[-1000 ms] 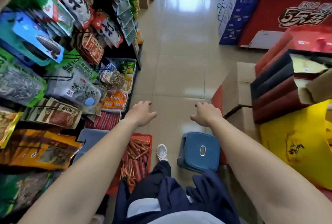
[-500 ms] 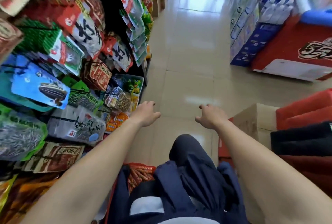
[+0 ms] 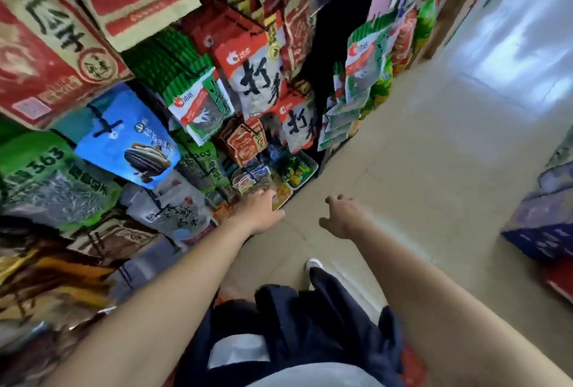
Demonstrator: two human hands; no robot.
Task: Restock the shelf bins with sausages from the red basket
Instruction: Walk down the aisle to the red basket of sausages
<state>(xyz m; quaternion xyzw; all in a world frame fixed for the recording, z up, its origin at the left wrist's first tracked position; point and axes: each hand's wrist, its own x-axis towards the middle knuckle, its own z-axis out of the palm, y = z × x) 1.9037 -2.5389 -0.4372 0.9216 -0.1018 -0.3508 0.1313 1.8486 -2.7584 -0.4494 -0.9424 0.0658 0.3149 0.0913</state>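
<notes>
The green bag reads "363"; other package lettering is too blurred.

Glossy beige tiled floor runs beside a snack-packed shelf rack.

bright, even shop light all over, and the floor throws back a big white glare patch at the upper right, washing out the tiles there, while the gap between the hanging racks drops to near black. motion blur smears the frame: the snack packets in the middle keep readable print, but the bags at the lower left melt into brown streaks and the stacked goods at the right edge go soft and blocky. wide-angle bend tilts the shelving and stretches the arms along the bottom, with the left hand and right hand evenly lit and fairly crisp mid-frame.
</notes>
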